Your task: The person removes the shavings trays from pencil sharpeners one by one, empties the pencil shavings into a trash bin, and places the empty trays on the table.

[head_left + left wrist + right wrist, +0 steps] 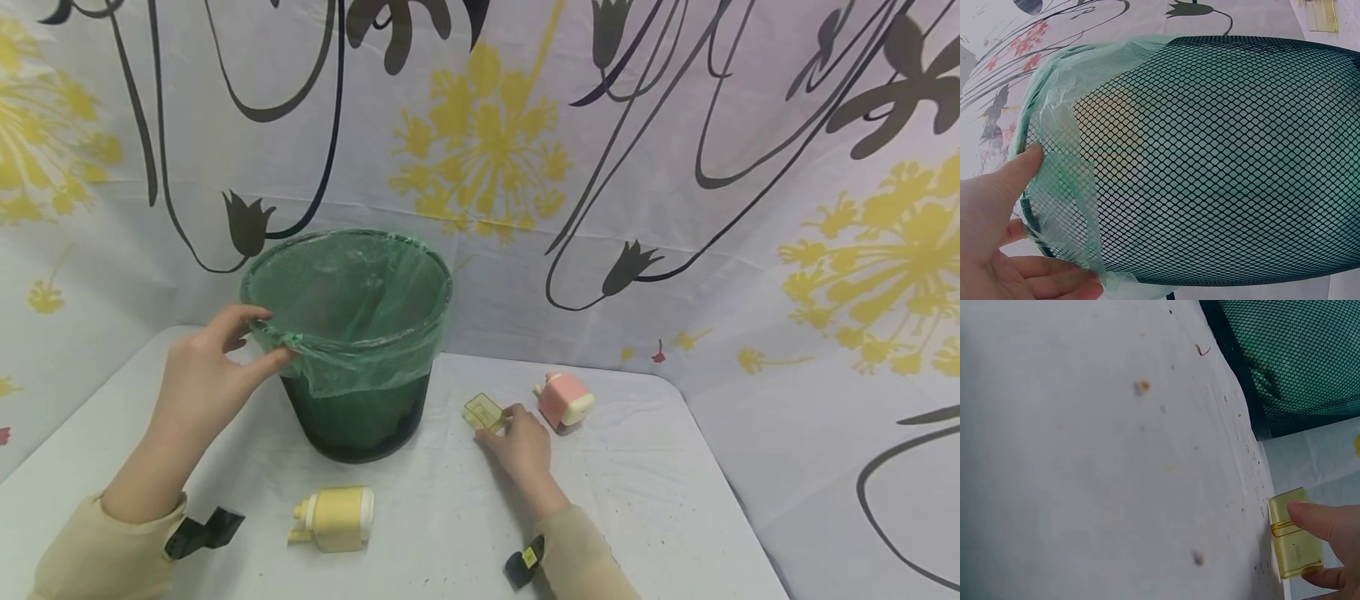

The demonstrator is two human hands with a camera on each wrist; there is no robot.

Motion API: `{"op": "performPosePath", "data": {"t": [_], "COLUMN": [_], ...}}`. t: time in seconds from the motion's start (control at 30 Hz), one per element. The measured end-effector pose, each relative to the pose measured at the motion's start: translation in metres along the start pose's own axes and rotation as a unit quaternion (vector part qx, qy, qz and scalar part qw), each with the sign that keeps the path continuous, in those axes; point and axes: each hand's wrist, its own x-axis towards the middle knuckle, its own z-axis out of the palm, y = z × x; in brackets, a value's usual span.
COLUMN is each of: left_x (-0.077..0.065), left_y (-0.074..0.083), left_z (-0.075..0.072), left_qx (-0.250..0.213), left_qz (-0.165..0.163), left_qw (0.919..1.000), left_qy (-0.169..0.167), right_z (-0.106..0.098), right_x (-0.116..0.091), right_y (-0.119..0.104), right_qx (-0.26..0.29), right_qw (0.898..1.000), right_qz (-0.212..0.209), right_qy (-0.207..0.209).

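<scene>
- A small yellow see-through box point(481, 413) is pinched by the right grip point(523, 450), a person's bare hand, with the thumb laid on one face and a finger put at the end.
- The box is seen over the counter point(637, 492), to the right of the bin point(360, 425) and apart from it; whether the counter is touched by the box cannot be told.
- Thin lines and tiny marks can be seen on the box, but the marks are too small to be read.
- The bin is made of dark net and is stood upright, and a thin green bag point(345, 367) is spread inside it and folded down over its rim.
- The bag's edge is grasped at the left side of the rim by the left grip point(202, 367), with the thumb and fingers bent around it.
- A pink sharpener point(565, 402) is set near the right grip, a bit to its right, with its cream end turned to the right.
- A yellow sharpener point(337, 520) is left lying on the counter, closer to the person than the bin, with its cream end on the right.
- Little dark crumbs point(1197, 557) are scattered on the counter.
- Behind everything, a pale cloth point(502, 308) is hung, and big yellow and gray flowers are printed on it.
</scene>
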Motion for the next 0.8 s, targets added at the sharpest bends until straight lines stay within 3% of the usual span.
{"op": "performPosePath", "data": {"t": [0.4, 0.6, 0.8], "left_x": [0.001, 0.001, 0.001], "left_y": [0.001, 0.002, 0.004], "left_z": [-0.005, -0.008, -0.009], "left_qx": [0.008, 0.014, 0.011], "left_qz": [-0.017, -0.040, -0.043], "left_qw": [0.9992, 0.9974, 0.9968], "left_qy": [-0.034, -0.058, -0.067], "right_z": [-0.011, -0.027, -0.050], "right_x": [0.001, 0.002, 0.001], "right_y": [0.001, -0.007, -0.016], "right_qx": [0.008, 0.031, 0.046], "right_qw": [1.000, 0.999, 0.998], "right_qz": [-0.005, 0.006, 0.014], "right_qy": [-0.026, -0.041, -0.046]}}
